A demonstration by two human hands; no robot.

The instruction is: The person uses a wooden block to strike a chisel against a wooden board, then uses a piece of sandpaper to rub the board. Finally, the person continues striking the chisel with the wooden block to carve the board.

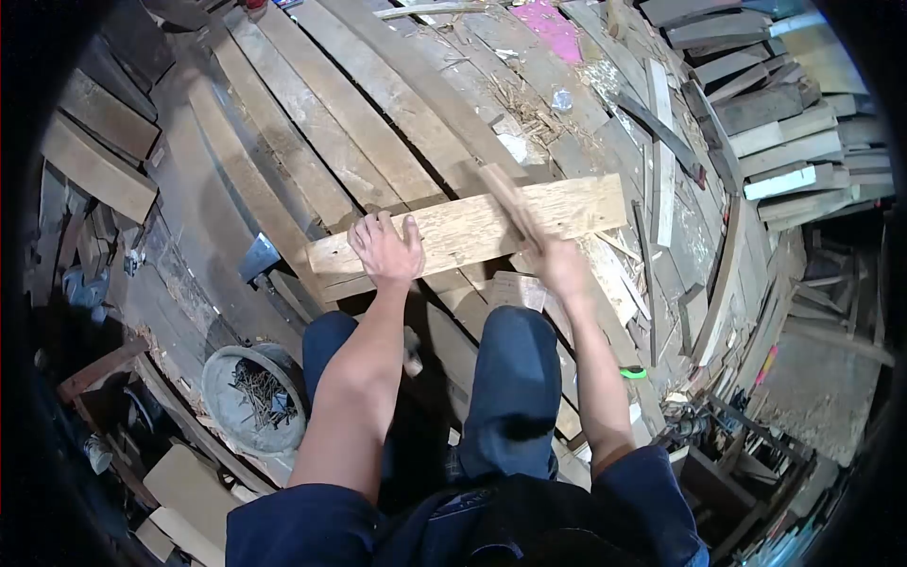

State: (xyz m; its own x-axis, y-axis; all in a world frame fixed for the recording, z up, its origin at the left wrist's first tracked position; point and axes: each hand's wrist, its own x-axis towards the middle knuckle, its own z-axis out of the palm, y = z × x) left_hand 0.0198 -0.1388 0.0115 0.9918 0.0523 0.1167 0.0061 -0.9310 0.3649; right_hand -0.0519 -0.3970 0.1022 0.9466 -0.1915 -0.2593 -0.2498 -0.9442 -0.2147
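A pale rough-faced board (453, 232) lies crosswise in front of my knees, over several long planks. My left hand (385, 248) rests on its left part with fingers and thumb spread apart, pressing on the wood. In my right hand (559, 266), fingers closed, is a narrow strip of wood (508, 200) that slants across the right part of the board. Motion blurs the strip and this hand, so I cannot tell whether the strip touches the board. Below the board, a small wood block (518, 290) shows between my knees and the right hand.
A bucket of nails (215, 386) stands left of my knees. Near the board's left end is a metal blade (258, 257). A green-handled item (633, 372) lies at right. Stacked timber (784, 142) fills the far right, and wood chips (539, 123) litter the planks.
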